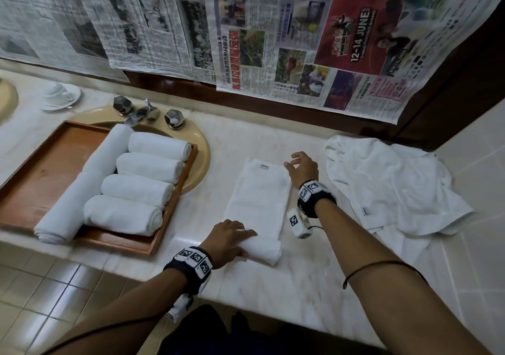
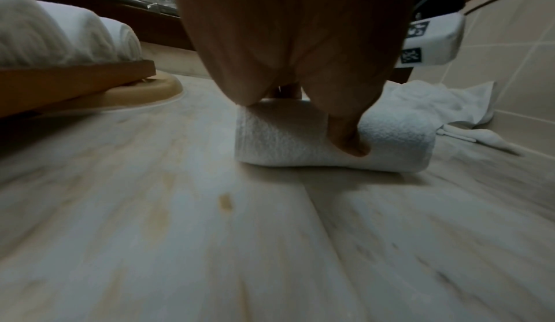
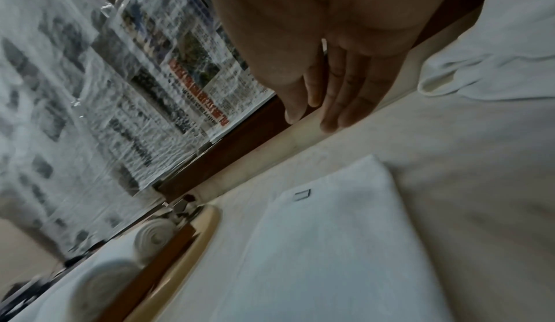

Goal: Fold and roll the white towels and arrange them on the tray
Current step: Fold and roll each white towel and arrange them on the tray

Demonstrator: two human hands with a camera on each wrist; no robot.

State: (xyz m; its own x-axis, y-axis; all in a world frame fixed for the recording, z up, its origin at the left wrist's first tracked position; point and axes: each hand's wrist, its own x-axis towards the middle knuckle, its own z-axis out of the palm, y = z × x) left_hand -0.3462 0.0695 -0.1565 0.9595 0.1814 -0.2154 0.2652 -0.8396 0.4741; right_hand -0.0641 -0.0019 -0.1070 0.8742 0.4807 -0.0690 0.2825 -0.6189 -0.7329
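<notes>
A white towel (image 1: 259,196) lies folded into a long strip on the marble counter, its near end rolled up (image 1: 263,249). My left hand (image 1: 232,238) grips that roll, fingers over the top. In the left wrist view the thumb (image 2: 348,142) presses into the roll (image 2: 396,137). My right hand (image 1: 299,167) hovers above the strip's far right corner, fingers relaxed and holding nothing. In the right wrist view the straight fingers (image 3: 333,108) are above the flat towel (image 3: 330,244). The wooden tray (image 1: 41,179) at left holds several rolled white towels (image 1: 136,188).
A heap of unfolded white towels (image 1: 396,188) lies at the right by the tiled wall. The tray sits over a beige sink (image 1: 200,160) with chrome taps (image 1: 144,113). A cup and saucer (image 1: 60,95) stand at the back left. Newspapers (image 1: 246,26) cover the wall.
</notes>
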